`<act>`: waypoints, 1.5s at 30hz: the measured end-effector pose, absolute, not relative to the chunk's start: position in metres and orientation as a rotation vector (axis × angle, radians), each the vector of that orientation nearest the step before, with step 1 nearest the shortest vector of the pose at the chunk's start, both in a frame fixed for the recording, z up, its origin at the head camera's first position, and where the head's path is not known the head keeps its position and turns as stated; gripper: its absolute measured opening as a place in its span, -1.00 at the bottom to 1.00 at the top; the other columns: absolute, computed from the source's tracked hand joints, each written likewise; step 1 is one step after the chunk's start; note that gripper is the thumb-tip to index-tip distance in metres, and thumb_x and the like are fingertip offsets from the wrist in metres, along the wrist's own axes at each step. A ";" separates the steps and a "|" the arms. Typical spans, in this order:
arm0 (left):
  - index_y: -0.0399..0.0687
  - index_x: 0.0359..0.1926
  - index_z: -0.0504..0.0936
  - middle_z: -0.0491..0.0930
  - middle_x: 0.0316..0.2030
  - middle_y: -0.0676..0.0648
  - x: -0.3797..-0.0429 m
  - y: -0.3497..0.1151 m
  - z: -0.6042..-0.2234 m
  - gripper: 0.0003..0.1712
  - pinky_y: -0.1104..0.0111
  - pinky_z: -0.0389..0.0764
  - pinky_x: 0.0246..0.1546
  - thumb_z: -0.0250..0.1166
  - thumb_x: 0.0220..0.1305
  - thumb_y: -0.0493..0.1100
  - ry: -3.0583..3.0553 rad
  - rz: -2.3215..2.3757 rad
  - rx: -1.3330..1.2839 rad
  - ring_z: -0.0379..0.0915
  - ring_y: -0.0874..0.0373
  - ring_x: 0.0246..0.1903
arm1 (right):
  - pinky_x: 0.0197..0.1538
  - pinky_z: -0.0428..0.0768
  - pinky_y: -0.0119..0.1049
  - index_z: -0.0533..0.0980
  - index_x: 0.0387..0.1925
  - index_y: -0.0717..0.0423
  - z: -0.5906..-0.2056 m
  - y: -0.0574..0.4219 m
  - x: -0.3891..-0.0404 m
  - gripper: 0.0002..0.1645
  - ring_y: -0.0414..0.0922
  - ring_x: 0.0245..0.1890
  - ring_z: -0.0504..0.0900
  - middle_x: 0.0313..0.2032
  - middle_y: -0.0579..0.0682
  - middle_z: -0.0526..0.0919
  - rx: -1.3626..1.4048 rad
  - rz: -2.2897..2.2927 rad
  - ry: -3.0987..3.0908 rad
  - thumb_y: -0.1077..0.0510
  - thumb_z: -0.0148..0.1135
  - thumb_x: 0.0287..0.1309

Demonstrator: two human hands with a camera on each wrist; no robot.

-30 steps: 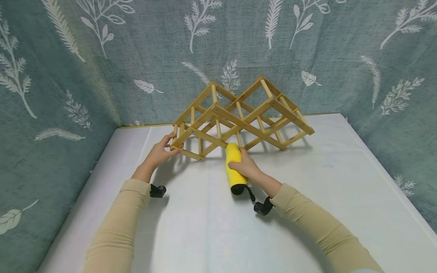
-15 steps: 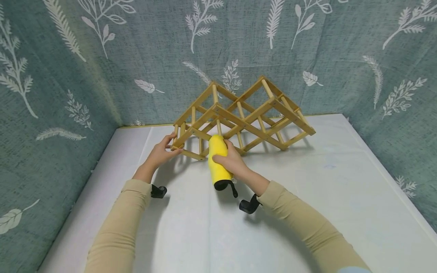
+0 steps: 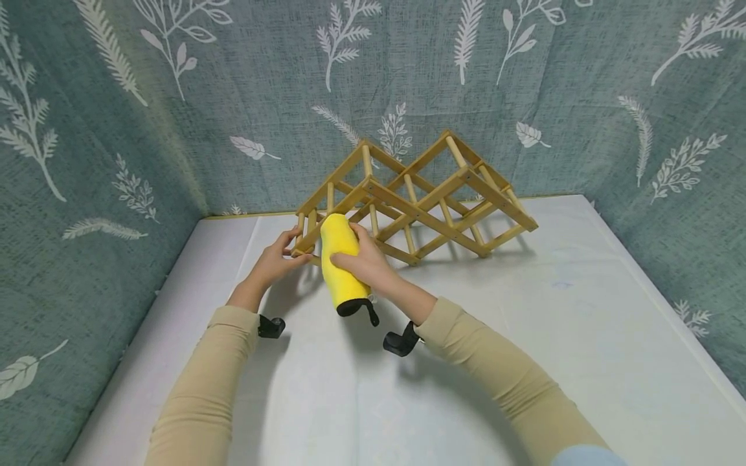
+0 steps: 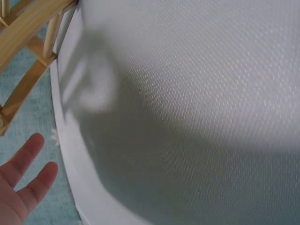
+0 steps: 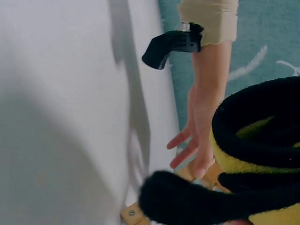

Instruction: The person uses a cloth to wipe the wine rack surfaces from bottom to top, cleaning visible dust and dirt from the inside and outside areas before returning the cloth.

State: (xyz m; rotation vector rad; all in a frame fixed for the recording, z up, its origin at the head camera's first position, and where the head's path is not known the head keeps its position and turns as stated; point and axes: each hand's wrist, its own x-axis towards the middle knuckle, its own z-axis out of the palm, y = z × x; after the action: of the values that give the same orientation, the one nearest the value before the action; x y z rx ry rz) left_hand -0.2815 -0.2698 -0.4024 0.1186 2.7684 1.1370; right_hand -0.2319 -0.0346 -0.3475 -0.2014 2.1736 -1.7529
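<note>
A folding wooden wine rack (image 3: pixel 416 210) of crossed slats and dowels stands at the back of the white table. At its left end my left hand (image 3: pixel 272 260) holds the lower corner between thumb and fingers; some of its fingers stick out straight in the left wrist view. My right hand (image 3: pixel 367 261) grips a yellow rolled towel (image 3: pixel 344 264) with black edging and a black strap. The towel is tilted above the table, its far end in front of the rack's left cells. Whether it touches the rack cannot be told. In the right wrist view its black-edged end (image 5: pixel 258 126) covers the gripping fingers.
Teal cloth with white leaf prints (image 3: pixel 262 84) hangs behind the white table (image 3: pixel 524 310) and along both sides. A black wrist camera (image 3: pixel 401 342) juts from the right wrist, another camera (image 3: pixel 271 327) from the left.
My right hand has carried the yellow towel left and slightly farther back, from the rack's middle to its left cells. The left hand and the rack have stayed in place.
</note>
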 end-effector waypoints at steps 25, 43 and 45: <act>0.12 0.42 -0.03 0.00 0.39 -0.15 -0.282 -0.273 -0.402 -0.12 -0.04 0.35 0.05 0.21 0.18 0.11 2.804 1.121 0.143 0.29 -0.24 0.12 | -0.23 0.45 -0.22 -0.23 0.43 -0.08 -0.389 0.137 -0.220 -0.02 0.12 -0.05 0.40 0.26 0.26 0.12 0.013 -1.480 2.377 -0.02 0.11 0.14; 0.10 0.41 -0.01 -0.02 0.40 -0.13 -0.282 -0.271 -0.402 -0.13 -0.03 0.36 0.06 0.21 0.18 0.11 2.767 1.153 0.128 0.26 -0.22 0.16 | -0.19 0.47 -0.22 -0.36 0.40 0.19 -0.411 0.210 -0.250 0.01 0.15 -0.02 0.35 0.24 0.39 0.07 0.177 -1.384 2.426 0.01 0.01 0.19; 0.09 0.40 0.02 -0.02 0.40 -0.10 -0.283 -0.271 -0.402 -0.14 -0.02 0.36 0.06 0.22 0.17 0.10 2.766 1.159 0.127 0.26 -0.21 0.16 | -0.19 0.47 -0.21 -0.35 0.41 0.18 -0.410 0.212 -0.252 0.00 0.15 -0.01 0.35 0.25 0.39 0.07 0.199 -1.375 2.434 -0.01 0.00 0.19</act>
State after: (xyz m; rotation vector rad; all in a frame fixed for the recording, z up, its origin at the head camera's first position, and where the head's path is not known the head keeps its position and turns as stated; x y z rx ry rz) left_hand -0.2830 -0.2705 -0.4021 0.1274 2.7665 1.1586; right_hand -0.2517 0.2119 -0.4104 0.1991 2.4342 -1.3753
